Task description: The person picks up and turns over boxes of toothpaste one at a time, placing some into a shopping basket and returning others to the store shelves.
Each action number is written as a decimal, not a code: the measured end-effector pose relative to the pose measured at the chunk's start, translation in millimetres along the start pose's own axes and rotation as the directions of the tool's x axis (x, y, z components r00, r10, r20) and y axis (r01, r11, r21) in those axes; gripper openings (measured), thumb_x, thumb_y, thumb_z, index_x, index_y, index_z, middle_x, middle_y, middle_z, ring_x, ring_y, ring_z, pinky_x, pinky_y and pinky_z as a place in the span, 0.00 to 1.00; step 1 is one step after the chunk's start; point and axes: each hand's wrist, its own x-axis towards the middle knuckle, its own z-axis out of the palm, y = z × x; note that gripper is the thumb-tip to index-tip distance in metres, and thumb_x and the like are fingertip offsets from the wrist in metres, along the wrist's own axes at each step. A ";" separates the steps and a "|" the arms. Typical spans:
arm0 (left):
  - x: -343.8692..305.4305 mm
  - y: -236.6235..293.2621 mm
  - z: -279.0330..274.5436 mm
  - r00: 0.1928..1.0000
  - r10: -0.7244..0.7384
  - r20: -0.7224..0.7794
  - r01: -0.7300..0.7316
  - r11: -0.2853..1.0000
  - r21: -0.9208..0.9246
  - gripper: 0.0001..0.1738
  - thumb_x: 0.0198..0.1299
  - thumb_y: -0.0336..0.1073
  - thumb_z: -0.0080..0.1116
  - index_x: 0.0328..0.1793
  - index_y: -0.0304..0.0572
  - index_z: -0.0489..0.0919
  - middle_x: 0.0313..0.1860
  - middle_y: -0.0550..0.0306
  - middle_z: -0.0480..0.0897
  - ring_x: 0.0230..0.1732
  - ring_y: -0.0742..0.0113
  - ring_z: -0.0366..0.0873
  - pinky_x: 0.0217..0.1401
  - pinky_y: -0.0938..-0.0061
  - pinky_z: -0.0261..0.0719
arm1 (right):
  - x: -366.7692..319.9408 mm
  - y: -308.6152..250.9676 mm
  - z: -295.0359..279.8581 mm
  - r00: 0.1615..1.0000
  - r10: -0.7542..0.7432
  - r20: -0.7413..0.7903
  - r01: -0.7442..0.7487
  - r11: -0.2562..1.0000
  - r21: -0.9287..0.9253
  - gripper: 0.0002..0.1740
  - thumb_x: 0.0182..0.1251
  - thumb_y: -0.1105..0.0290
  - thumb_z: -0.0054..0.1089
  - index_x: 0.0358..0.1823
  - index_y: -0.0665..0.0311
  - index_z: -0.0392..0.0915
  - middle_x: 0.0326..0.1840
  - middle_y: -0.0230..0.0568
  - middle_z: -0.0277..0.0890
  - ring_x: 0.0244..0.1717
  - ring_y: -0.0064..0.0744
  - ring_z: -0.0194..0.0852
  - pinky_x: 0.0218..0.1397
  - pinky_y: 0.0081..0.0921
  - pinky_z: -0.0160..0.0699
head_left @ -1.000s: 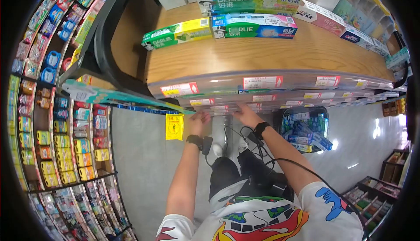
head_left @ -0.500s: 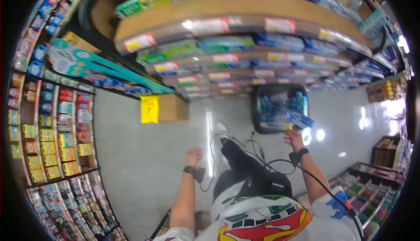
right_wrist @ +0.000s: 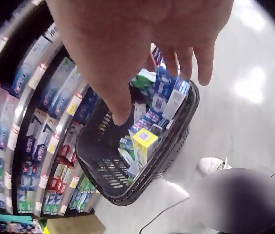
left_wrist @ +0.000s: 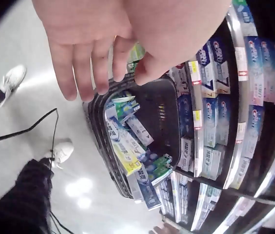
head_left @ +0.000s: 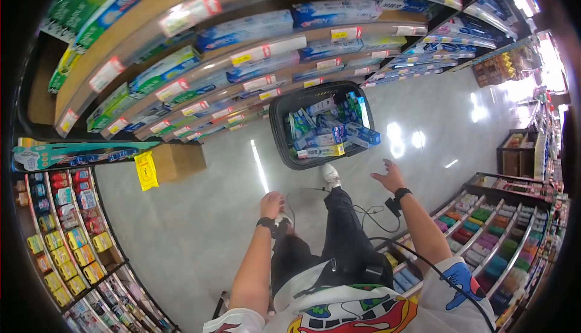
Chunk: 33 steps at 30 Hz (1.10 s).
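Note:
A black basket (head_left: 283, 145) full of toothpaste boxes (head_left: 321, 151) stands on the floor by the shelf foot. In the head view the left hand (head_left: 272, 202) hangs in the air below and left of it, holding nothing; in the left wrist view that hand (left_wrist: 127, 39) has its fingers extended. The right hand (head_left: 389, 176) is in the air below and right of the basket, fingers spread and empty. In the right wrist view the right hand (right_wrist: 147, 44) shows across the top, and a box with a yellow end (right_wrist: 145, 139) lies in the basket (right_wrist: 94, 180). Neither hand touches the basket.
Shelves of toothpaste (head_left: 245, 30) curve across the top. A cardboard box (head_left: 181, 160) with a yellow packet (head_left: 146, 171) stands at the left. Cables (head_left: 369, 212) lie near the feet. More stocked shelves stand at left (head_left: 72, 260) and right (head_left: 484, 236).
Both hands have come away from the shelf edge and hang over the floor. The view has turned and moved right along the shelves, bringing the basket nearer the middle. The right hand's fingers have spread.

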 end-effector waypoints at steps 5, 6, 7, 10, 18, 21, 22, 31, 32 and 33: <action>56.2 -25.5 115.2 0.980 -0.198 0.037 0.200 0.942 -0.269 0.24 0.72 0.40 0.57 0.69 0.37 0.72 0.58 0.46 0.81 0.57 0.51 0.83 0.59 0.58 0.84 | 80.3 9.1 78.4 0.994 -0.027 0.110 0.027 1.000 0.000 0.48 0.52 0.50 0.80 0.68 0.73 0.69 0.64 0.63 0.75 0.67 0.58 0.73 0.69 0.45 0.74; 72.8 -34.3 138.7 0.979 -0.201 0.041 0.204 0.942 -0.267 0.25 0.72 0.40 0.57 0.70 0.36 0.72 0.58 0.45 0.81 0.59 0.49 0.82 0.62 0.56 0.83 | 96.2 3.0 92.4 0.992 -0.036 0.120 0.033 0.999 0.034 0.47 0.52 0.52 0.79 0.67 0.74 0.70 0.63 0.64 0.76 0.66 0.59 0.74 0.68 0.45 0.74; 88.6 -42.7 159.4 0.975 -0.217 0.049 0.222 0.929 -0.295 0.25 0.72 0.40 0.57 0.71 0.35 0.71 0.59 0.44 0.80 0.59 0.48 0.81 0.64 0.54 0.82 | 109.2 -2.9 104.6 0.990 -0.047 0.133 0.045 0.999 0.015 0.45 0.53 0.52 0.79 0.66 0.74 0.71 0.61 0.65 0.77 0.65 0.60 0.74 0.67 0.46 0.75; 128.5 -61.3 213.0 0.965 -0.255 0.068 0.259 0.864 -0.431 0.27 0.73 0.38 0.56 0.72 0.32 0.69 0.62 0.40 0.78 0.63 0.44 0.78 0.70 0.51 0.78 | 147.7 -7.8 142.6 0.976 -0.118 0.183 0.123 0.992 -0.018 0.39 0.55 0.54 0.76 0.61 0.74 0.73 0.58 0.66 0.78 0.62 0.62 0.76 0.64 0.48 0.76; 176.0 -76.9 261.9 0.963 -0.147 0.227 0.268 0.645 -0.716 0.28 0.76 0.38 0.51 0.74 0.27 0.63 0.73 0.29 0.70 0.75 0.38 0.69 0.80 0.49 0.67 | 170.1 -7.7 161.0 0.967 -0.155 0.203 0.151 0.988 0.034 0.27 0.57 0.57 0.70 0.50 0.73 0.80 0.39 0.65 0.84 0.42 0.65 0.84 0.47 0.47 0.83; 166.4 -70.1 255.9 0.967 -0.154 0.202 0.254 0.580 -0.774 0.36 0.77 0.49 0.51 0.77 0.27 0.57 0.73 0.30 0.68 0.76 0.38 0.67 0.80 0.47 0.67 | 152.4 -12.4 128.4 0.971 -0.153 0.183 0.117 0.974 0.195 0.21 0.58 0.61 0.73 0.46 0.71 0.84 0.33 0.57 0.85 0.36 0.49 0.87 0.42 0.36 0.83; 160.9 -65.9 249.9 0.974 -0.127 0.186 0.225 0.575 -0.787 0.37 0.78 0.51 0.51 0.77 0.27 0.56 0.74 0.30 0.68 0.76 0.38 0.66 0.80 0.47 0.67 | 143.9 -12.2 111.8 0.967 -0.158 0.201 0.110 0.966 0.233 0.21 0.60 0.62 0.73 0.47 0.72 0.83 0.33 0.54 0.85 0.36 0.42 0.86 0.42 0.33 0.82; -47.5 83.6 142.4 0.923 0.284 0.260 -0.055 0.765 -0.641 0.22 0.77 0.35 0.48 0.72 0.30 0.67 0.67 0.44 0.78 0.68 0.48 0.77 0.74 0.44 0.75 | 13.3 -130.0 -86.9 0.865 -0.285 0.414 -0.049 0.771 0.635 0.24 0.66 0.74 0.72 0.60 0.78 0.77 0.50 0.42 0.84 0.45 0.21 0.81 0.49 0.21 0.82; -73.8 101.9 128.3 0.909 0.323 0.263 -0.074 0.746 -0.661 0.22 0.77 0.34 0.48 0.71 0.29 0.67 0.66 0.43 0.79 0.67 0.47 0.79 0.72 0.44 0.77 | -4.5 -151.3 -105.7 0.858 -0.308 0.411 -0.031 0.768 0.639 0.25 0.65 0.74 0.73 0.61 0.78 0.77 0.50 0.42 0.84 0.45 0.21 0.81 0.50 0.20 0.82; -102.1 121.4 115.3 0.893 0.383 0.236 -0.164 0.765 -0.623 0.21 0.77 0.32 0.48 0.71 0.28 0.68 0.65 0.43 0.80 0.66 0.48 0.80 0.71 0.46 0.79 | -18.6 -171.7 -120.1 0.850 -0.339 0.403 -0.001 0.764 0.646 0.26 0.65 0.74 0.73 0.62 0.78 0.76 0.51 0.43 0.83 0.46 0.21 0.81 0.50 0.20 0.82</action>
